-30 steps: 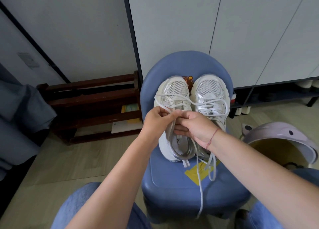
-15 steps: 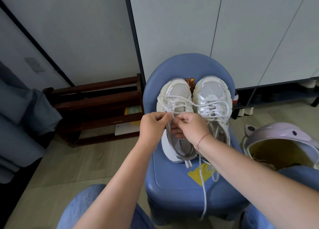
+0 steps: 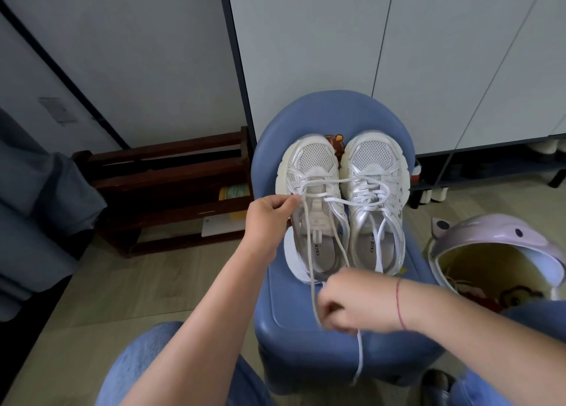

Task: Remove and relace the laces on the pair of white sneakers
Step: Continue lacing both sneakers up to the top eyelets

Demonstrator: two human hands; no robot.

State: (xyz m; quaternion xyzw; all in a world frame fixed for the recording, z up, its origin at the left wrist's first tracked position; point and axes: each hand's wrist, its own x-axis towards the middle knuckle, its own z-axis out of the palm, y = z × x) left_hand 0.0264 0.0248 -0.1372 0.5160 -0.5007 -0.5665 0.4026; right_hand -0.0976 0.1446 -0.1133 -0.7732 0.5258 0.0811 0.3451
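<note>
Two white sneakers stand side by side, toes away from me, on a blue stool [image 3: 306, 329]. The left sneaker [image 3: 309, 173] has its white lace [image 3: 311, 271] partly pulled out, with strands running down toward me. My left hand [image 3: 268, 219] pinches the lace at the left sneaker's left eyelets. My right hand [image 3: 352, 301] grips the loose lace strands in front of the heels, and one end hangs below the stool's edge. The right sneaker [image 3: 375, 173] is still laced, its lace loose.
A dark wooden rack [image 3: 165, 185] stands on the floor to the left of the stool. A pale purple helmet [image 3: 502, 252] lies open side up at the right. White cabinet doors [image 3: 398, 53] rise behind the stool. My knees in blue jeans sit at the bottom.
My right hand has pulled away from the left sneaker's tongue toward me, drawing the lace out long. My left hand has stayed at the sneaker's left eyelets.
</note>
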